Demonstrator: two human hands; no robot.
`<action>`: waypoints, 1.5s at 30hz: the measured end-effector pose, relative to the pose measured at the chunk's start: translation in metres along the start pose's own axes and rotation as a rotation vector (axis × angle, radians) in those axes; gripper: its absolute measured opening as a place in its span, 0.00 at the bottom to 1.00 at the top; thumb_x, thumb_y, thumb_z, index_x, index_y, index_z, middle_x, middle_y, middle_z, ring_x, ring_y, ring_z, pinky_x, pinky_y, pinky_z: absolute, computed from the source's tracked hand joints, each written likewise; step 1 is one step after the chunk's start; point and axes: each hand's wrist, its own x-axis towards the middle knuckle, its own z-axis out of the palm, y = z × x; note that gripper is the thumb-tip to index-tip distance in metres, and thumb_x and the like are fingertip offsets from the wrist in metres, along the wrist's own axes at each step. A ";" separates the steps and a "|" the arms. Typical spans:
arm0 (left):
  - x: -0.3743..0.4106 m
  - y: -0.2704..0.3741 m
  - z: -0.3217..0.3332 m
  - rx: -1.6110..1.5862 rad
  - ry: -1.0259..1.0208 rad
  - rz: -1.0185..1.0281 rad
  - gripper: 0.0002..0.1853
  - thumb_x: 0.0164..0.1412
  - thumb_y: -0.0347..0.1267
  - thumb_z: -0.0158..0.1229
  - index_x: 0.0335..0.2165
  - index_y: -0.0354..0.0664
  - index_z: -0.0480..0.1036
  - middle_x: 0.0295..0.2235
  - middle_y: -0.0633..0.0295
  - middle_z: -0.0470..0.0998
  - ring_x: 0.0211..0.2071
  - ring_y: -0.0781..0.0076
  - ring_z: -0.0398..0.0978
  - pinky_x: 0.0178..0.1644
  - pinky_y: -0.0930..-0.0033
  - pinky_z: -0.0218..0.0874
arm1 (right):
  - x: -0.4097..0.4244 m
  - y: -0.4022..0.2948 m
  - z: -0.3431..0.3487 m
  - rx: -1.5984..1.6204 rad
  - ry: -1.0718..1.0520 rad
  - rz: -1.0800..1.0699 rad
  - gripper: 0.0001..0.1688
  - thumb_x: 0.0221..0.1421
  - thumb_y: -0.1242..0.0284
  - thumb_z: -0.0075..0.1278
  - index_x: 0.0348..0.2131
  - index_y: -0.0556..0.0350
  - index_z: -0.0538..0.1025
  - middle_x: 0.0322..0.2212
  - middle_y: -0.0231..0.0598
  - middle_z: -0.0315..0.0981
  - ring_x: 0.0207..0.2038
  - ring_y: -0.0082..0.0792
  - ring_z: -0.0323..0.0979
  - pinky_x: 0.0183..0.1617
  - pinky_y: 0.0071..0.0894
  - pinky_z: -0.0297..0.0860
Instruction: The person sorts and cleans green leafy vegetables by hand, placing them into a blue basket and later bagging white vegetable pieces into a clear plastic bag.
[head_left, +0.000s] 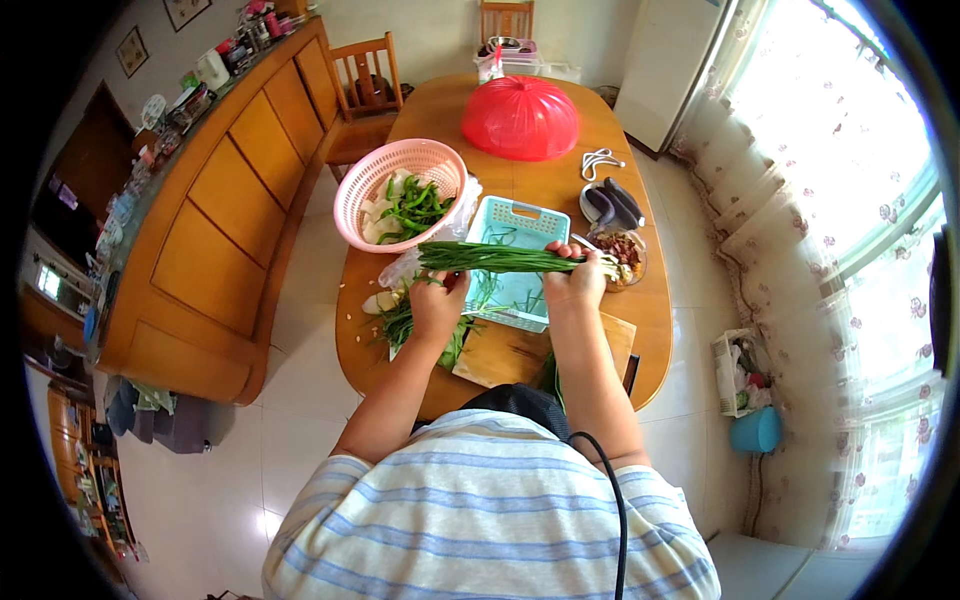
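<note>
My right hand (576, 282) is closed round the pale root end of a bundle of long green chives or similar stalks (499, 257), held level above a light blue plastic basket (551, 219). Near the leafy end, my left hand (441, 300) has its fingers bent, with a few thin green stalks at the fingertips; its grip is partly hidden. Loose green bits lie inside the basket. Below and beside my left hand is a pile of greens (397, 319) on the table. A wooden cutting board (499, 352) lies between my forearms, with some dark green leaves partly behind my right forearm.
On the wooden table (442, 105) stand a pink colander (349, 187) of green peppers (420, 206), a red food cover (520, 120), eggplants (619, 202) on a plate, a white cord (596, 161) and a bowl of reddish-brown food (619, 247). A wooden chair (364, 75) stands at the far left.
</note>
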 end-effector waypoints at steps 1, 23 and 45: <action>-0.002 -0.002 0.003 -0.068 -0.011 -0.044 0.05 0.45 0.26 0.59 0.26 0.40 0.74 0.15 0.60 0.72 0.17 0.69 0.70 0.22 0.70 0.60 | -0.003 0.002 -0.001 -0.015 0.033 -0.027 0.18 0.63 0.59 0.26 0.26 0.51 0.55 0.16 0.32 0.50 0.18 0.28 0.50 0.27 0.33 0.60; -0.049 -0.116 -0.028 0.634 -0.540 -0.116 0.08 0.43 0.35 0.63 0.18 0.44 0.74 0.29 0.61 0.70 0.39 0.60 0.66 0.46 0.59 0.55 | 0.088 -0.116 -0.167 -1.592 0.070 0.176 0.14 0.55 0.65 0.46 0.29 0.60 0.71 0.22 0.40 0.68 0.24 0.33 0.68 0.27 0.35 0.67; -0.051 -0.093 -0.048 0.384 -0.551 -0.252 0.06 0.49 0.34 0.56 0.27 0.43 0.74 0.26 0.60 0.73 0.29 0.60 0.72 0.32 0.62 0.64 | 0.134 -0.090 -0.088 -2.441 -0.693 -1.333 0.10 0.47 0.73 0.48 0.34 0.48 0.72 0.30 0.38 0.67 0.35 0.42 0.66 0.39 0.39 0.63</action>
